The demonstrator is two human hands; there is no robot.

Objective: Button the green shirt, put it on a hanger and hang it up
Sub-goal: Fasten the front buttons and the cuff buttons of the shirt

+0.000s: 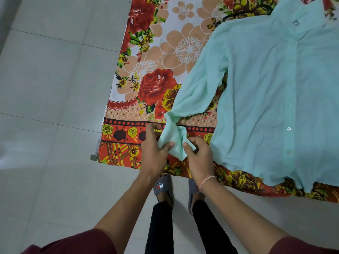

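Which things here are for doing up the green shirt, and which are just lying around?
For the job: pale green button-front fabric shirt; its sleeve cuff; left hand and right hand, both gripping that cuff.
Just lying about: red-and-orange flowered bedsheet under the shirt; grey slide sandals; pale tiled floor.

Green shirt [271, 92] flat on floral sheet [165, 52]; left hand [156, 153] and right hand [199, 158] pinch cuff [174, 142] at sheet's near edge.

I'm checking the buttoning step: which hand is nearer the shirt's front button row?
Right. The right hand pinches the sleeve cuff left of the button row; the left hand grips the cuff's far side.
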